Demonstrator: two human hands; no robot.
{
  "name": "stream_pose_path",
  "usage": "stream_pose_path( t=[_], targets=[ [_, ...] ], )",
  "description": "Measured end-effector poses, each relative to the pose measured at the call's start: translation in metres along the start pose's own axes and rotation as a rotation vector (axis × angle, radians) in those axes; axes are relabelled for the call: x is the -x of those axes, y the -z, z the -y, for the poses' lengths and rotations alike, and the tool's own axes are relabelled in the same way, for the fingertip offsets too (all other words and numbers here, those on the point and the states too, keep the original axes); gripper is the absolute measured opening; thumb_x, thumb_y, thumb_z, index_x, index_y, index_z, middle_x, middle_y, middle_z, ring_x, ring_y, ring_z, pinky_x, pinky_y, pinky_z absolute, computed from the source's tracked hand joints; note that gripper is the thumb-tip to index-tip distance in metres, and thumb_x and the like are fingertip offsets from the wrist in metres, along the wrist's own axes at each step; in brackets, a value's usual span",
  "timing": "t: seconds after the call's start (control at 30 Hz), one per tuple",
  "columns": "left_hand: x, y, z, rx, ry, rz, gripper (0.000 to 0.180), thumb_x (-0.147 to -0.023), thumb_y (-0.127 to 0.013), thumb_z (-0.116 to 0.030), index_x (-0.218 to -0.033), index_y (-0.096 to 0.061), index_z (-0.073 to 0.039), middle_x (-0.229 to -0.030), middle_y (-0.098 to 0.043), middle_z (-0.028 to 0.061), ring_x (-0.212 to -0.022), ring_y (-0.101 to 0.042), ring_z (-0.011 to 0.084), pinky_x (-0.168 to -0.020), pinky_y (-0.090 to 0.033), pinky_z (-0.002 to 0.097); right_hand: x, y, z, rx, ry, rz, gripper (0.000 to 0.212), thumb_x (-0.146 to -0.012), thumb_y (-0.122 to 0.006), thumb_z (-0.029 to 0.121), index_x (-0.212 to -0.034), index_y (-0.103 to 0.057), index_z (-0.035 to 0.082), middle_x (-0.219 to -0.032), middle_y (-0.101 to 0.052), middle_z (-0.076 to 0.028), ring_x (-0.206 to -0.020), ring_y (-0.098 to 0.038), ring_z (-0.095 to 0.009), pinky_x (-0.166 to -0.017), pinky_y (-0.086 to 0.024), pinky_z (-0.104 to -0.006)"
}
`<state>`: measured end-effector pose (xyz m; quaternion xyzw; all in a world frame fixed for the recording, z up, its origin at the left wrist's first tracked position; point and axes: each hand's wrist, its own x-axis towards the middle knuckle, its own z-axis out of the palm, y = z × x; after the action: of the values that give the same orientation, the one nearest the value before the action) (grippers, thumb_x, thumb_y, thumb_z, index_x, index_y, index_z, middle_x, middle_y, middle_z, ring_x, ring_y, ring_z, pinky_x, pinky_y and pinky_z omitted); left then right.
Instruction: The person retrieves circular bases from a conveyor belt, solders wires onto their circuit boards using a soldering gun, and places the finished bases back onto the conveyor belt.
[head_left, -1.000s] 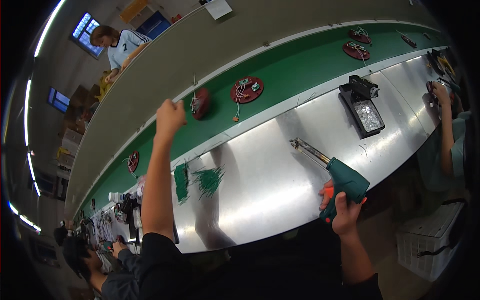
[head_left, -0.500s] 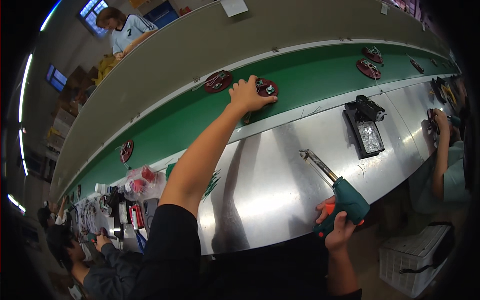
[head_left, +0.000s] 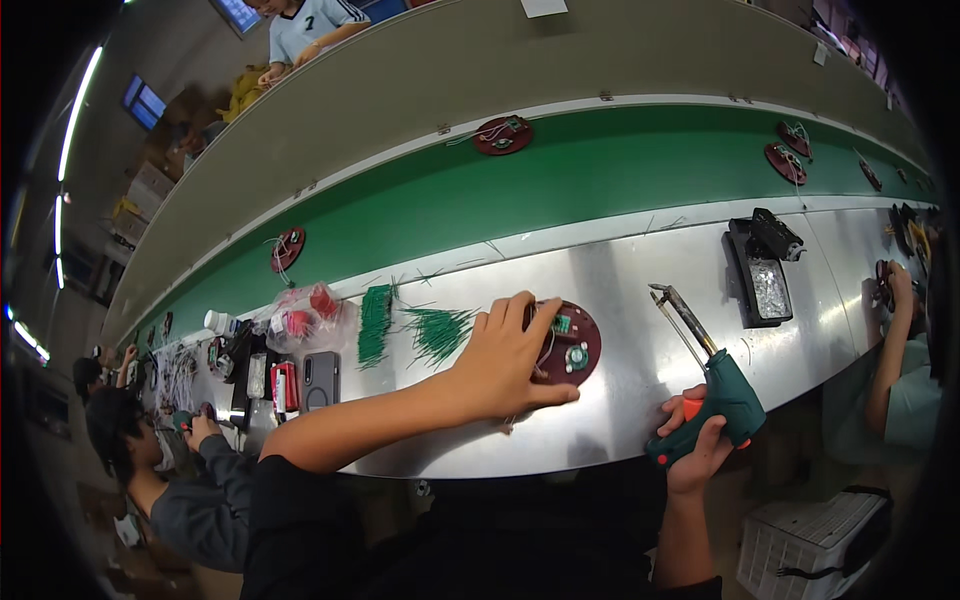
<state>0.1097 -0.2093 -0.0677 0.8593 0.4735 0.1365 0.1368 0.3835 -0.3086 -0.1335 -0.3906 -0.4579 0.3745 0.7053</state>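
My left hand [head_left: 503,362] is closed on a dark red round base [head_left: 585,345] with a small green circuit board, a round component and thin wires, over the near part of the metal bench. My fingers hide its left side. In my right hand [head_left: 693,440] is a green soldering gun [head_left: 728,400] with orange-red parts, its grip wrapped by my fingers. The gun's metal tip points up and left, apart from the red base. Left of my left hand lie loose green wires [head_left: 437,332] and a denser bundle of green wires [head_left: 375,325].
Several more red bases, one of them [head_left: 503,135] straight ahead, lie on the green belt [head_left: 400,220]. A black holder with a shiny tray [head_left: 768,290] stands right on the bench. A phone [head_left: 321,380] and plastic bag [head_left: 310,315] are left. Co-workers sit on both sides.
My left hand has brought the red base from the green belt toward me, over the metal bench. The soldering gun stays in my right hand; the view has shifted.
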Motion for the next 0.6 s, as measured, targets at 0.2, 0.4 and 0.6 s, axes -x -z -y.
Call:
stream_pose_path(
  t=[0.2,0.4,0.6],
  targets=[
    [-0.036,0.037,0.072,0.109,-0.02,-0.014,0.057,-0.091,-0.083,-0.031,-0.139,-0.067,-0.005,-0.141,-0.061,0.0222,-0.131,-0.06,0.0416,-0.113,-0.048,0.0476,0.003,0.003,-0.004,0.006,0.007,0.014,0.059,-0.115,-0.047,0.051,-0.121,-0.056,-0.007,-0.1,-0.061,-0.012,-0.076,-0.063,-0.02,-0.064,-0.053,-0.0304],
    [-0.064,0.044,0.157,0.061,-0.017,-0.008,0.056,-0.098,-0.073,-0.021,-0.15,-0.06,-0.007,-0.167,-0.045,0.0239,-0.152,-0.046,0.0436,-0.125,-0.039,0.049,0.001,0.0,-0.004,0.023,0.03,0.018,0.057,-0.116,-0.047,0.049,-0.121,-0.056,-0.007,-0.097,-0.061,-0.012,-0.076,-0.064,-0.019,-0.065,-0.054,-0.0295],
    [-0.023,0.025,0.12,-0.013,-0.083,0.045,0.054,-0.107,-0.06,-0.026,-0.151,-0.054,0.003,-0.164,-0.048,0.0256,-0.151,-0.046,0.0452,-0.124,-0.041,0.0488,0.003,0.01,-0.012,0.033,0.042,0.024,0.058,-0.115,-0.047,0.049,-0.123,-0.056,-0.007,-0.105,-0.061,-0.013,-0.077,-0.064,-0.02,-0.066,-0.054,-0.0304]
  ],
)
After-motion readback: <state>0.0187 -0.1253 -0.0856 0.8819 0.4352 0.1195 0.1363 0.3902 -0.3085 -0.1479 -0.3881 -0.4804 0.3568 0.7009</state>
